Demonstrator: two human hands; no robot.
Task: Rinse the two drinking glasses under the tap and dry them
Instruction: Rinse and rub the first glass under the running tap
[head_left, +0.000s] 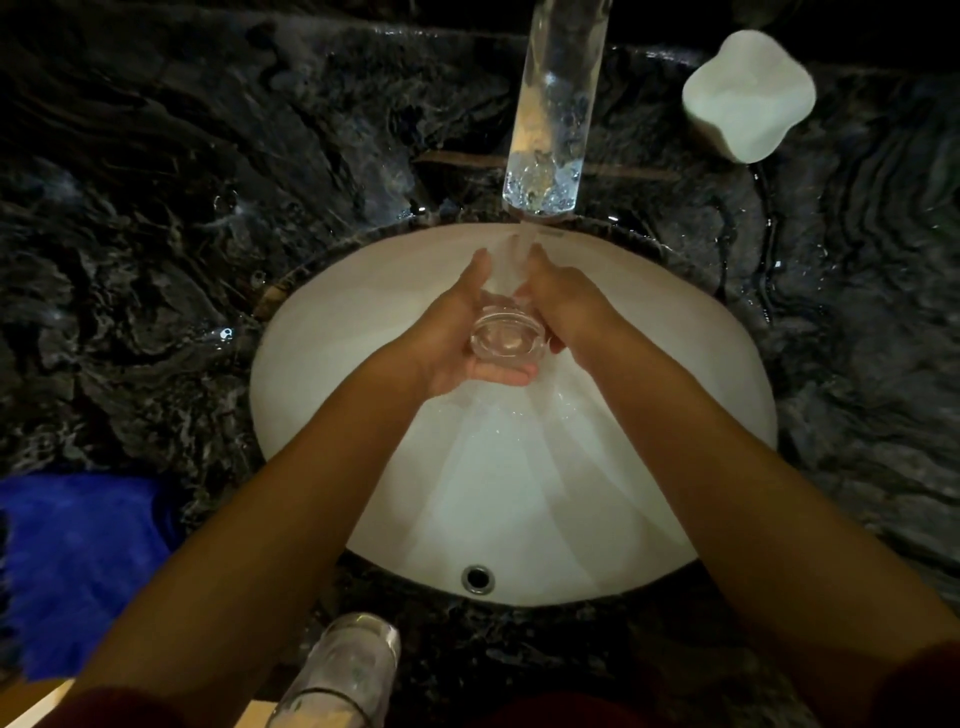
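Both your hands, left (457, 338) and right (558, 306), grip one glass (506, 332) under the tap (553, 114). Second glass (345, 670) sits at 6 o'clock on the bench (156, 234). Blue towel (78, 561) at 8, white cup (748, 93) at 1.

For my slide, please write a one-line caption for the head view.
Both hands, left hand and right hand, hold a drinking glass under the tap over the white sink.

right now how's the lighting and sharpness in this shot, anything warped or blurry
Head view: dim overall, the white basin is the brightest area while the dark marble counter loses detail; wide-angle distortion bends the edges; the near glass at the bottom is blurred; the glass held between the left hand and right hand is fairly sharp.
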